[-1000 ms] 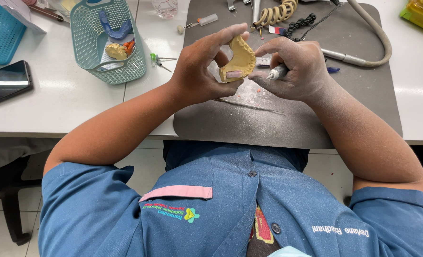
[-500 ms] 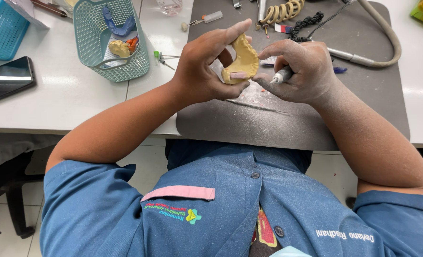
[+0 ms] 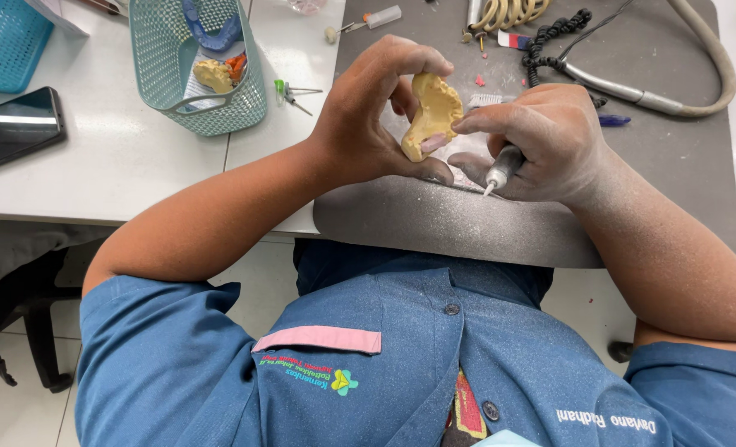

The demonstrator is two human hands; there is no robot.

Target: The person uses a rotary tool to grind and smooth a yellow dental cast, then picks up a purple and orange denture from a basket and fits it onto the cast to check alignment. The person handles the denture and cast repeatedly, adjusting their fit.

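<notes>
My left hand [image 3: 368, 116] grips a yellow plaster dental cast [image 3: 431, 116], held upright on edge above a dark grey mat [image 3: 632, 190]. My right hand [image 3: 541, 141] is closed around a slim metal handpiece [image 3: 500, 170], its tip pointing down toward me just right of the cast. The index finger of that hand rests on the cast's edge. Both hands are dusted with pale powder.
A green mesh basket [image 3: 169, 74] with another cast and a blue tray stands at the back left. A black phone [image 3: 12, 128] and a blue basket [image 3: 4, 41] lie further left. A beige hose [image 3: 707, 66], coiled black cable [image 3: 550, 37] and small tools sit behind the hands.
The view has shifted slightly. My left thumb has curled down over the top of the cast, and both hands sit a little lower over the mat.
</notes>
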